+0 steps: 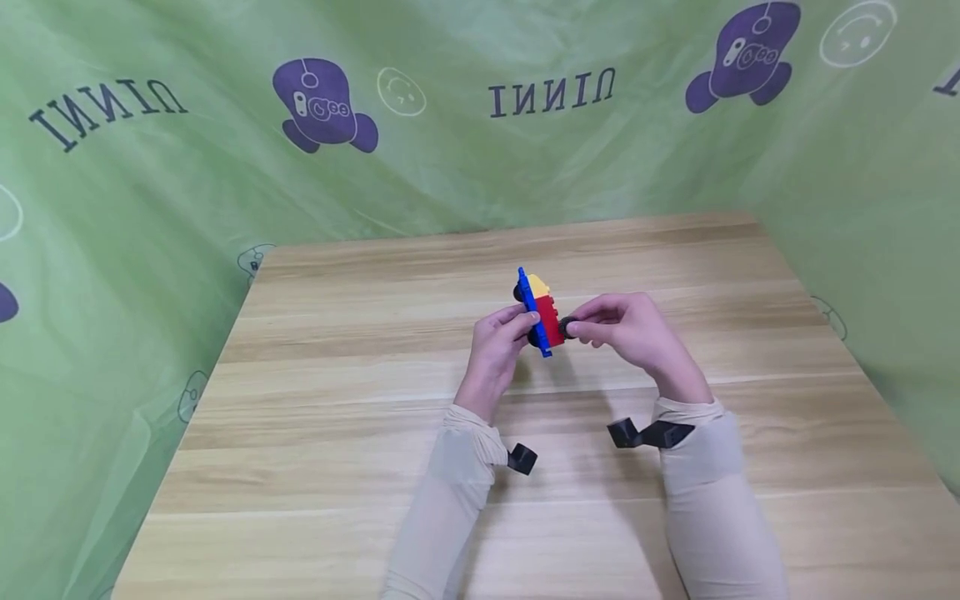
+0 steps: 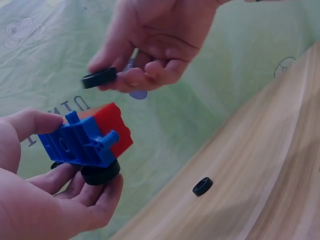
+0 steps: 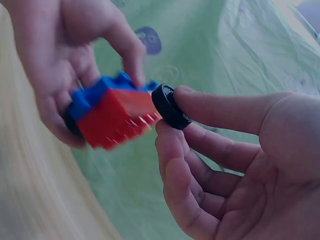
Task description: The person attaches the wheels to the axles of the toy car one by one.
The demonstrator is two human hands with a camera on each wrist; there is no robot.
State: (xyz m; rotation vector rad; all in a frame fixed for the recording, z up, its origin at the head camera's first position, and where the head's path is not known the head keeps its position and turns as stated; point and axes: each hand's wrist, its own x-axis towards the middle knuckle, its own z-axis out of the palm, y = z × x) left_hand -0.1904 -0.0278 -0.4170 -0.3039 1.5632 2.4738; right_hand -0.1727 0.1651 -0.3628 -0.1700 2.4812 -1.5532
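Note:
My left hand (image 1: 493,343) grips a toy car (image 1: 550,321) built of a blue base with red and yellow bricks, tilted on its side above the table. In the left wrist view its blue underside (image 2: 75,142) shows, with bare axle pegs on the upper side and black wheels on the lower side. Between thumb and fingers my right hand (image 1: 637,333) pinches a loose black wheel (image 3: 170,106). That wheel is apart from the car in the left wrist view. Another black wheel (image 2: 202,186) lies on the table there; I cannot make it out in the head view.
A wood-grain table (image 1: 337,375) spreads under both arms. Green cloth (image 1: 450,158) with purple prints hangs behind it and at both sides. A black wrist mount (image 1: 652,433) sits on the right sleeve, and another black piece (image 1: 522,459) on the left.

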